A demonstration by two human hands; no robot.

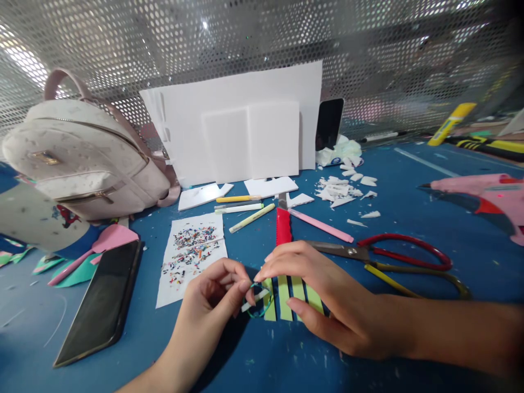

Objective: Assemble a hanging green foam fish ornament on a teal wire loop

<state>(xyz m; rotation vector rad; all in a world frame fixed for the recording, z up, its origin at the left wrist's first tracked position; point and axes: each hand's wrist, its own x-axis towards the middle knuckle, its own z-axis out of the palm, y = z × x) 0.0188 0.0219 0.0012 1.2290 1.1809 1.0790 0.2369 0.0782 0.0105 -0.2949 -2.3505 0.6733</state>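
Pinches a teal loop (257,315) in the left hand (213,300), likely for steadiness; rests the loosely spread right hand (333,289) at its top.

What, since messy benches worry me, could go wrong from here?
The left hand, at the ring, is close to the paper; a nudge might scatter its loose coloured bits. The scissors lie just beyond the right hand, which could knock them. The right hand also reaches over the green strips and might push them out of line.
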